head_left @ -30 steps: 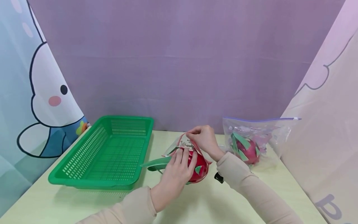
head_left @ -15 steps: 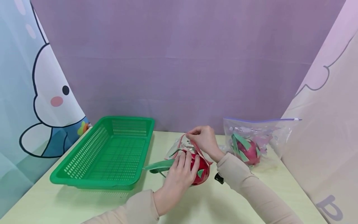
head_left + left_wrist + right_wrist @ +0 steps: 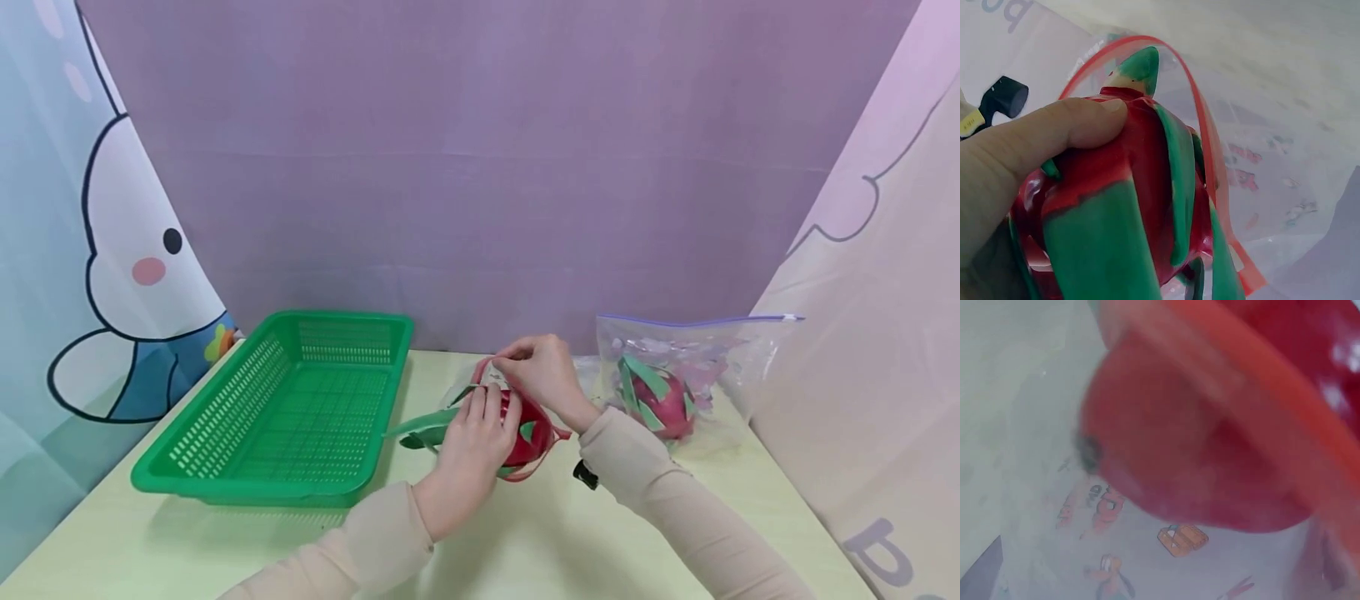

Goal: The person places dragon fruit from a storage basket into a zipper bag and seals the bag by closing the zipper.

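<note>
My left hand [image 3: 474, 454] grips a red dragon fruit [image 3: 1104, 162] with long green leaves, its thumb pressed on the red skin. The fruit lies at the mouth of a clear zip bag with a red rim [image 3: 1200, 106], and part of it is within that rim. My right hand [image 3: 546, 375] pinches the red edge at the bag's far side. Seen from the right wrist, the fruit [image 3: 1179, 444] bulges behind the blurred red rim [image 3: 1260, 369], above the bag's printed film [image 3: 1147, 562]. The right hand's fingers are out of that view.
A green plastic basket [image 3: 142, 479] stands at the left. On the right sits a clear bag with a blue zip [image 3: 690, 322], holding another dragon fruit [image 3: 663, 400]. A small black object [image 3: 585, 475] lies by the right sleeve. A purple curtain [image 3: 480, 167] hangs behind the table.
The left hand and its dragon fruit have shifted slightly away from me, farther into the bag's mouth. The right hand keeps its pinch on the rim, almost unmoved.
</note>
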A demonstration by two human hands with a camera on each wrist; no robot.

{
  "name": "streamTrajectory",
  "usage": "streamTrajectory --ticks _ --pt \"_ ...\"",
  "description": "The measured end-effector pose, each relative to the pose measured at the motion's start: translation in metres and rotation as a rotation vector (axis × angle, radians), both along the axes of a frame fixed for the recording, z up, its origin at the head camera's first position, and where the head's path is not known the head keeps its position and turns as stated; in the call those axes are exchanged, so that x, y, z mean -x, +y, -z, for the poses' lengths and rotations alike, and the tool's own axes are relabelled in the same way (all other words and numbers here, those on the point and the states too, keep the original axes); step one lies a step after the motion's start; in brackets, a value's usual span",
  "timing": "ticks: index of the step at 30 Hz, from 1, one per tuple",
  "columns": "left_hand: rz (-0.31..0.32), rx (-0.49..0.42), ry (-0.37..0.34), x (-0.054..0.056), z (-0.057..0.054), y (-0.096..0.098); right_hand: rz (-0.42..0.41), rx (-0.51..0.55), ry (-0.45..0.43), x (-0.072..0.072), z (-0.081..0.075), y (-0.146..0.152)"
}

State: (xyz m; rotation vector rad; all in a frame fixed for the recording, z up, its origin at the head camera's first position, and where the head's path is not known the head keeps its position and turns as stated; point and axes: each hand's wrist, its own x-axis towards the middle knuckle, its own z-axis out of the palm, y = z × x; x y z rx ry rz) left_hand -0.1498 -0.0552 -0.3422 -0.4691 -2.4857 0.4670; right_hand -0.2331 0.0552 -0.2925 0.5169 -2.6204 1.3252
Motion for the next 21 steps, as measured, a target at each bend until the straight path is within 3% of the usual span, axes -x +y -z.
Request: streamTrajectory --ticks 5,13,17,21 --pt "-0.01 -0.088 -0.085 0.006 -0.006 -0.005 0.019 0.014 -0.038 0.0 -0.002 0.002" --pt "-0.003 -0.245 -0.072 0.013 -0.011 -0.012 0.03 0.083 -0.104 0.001 -0.004 0.002" --pt "-0.002 -0.263 -0.065 0.014 -0.013 -0.013 0.037 0.139 -0.157 0.0 -0.007 0.002" --pt "-0.007 -0.217 -0.094 0.015 -0.014 -0.011 0.04 0.152 -0.162 0.0 -0.009 0.002"
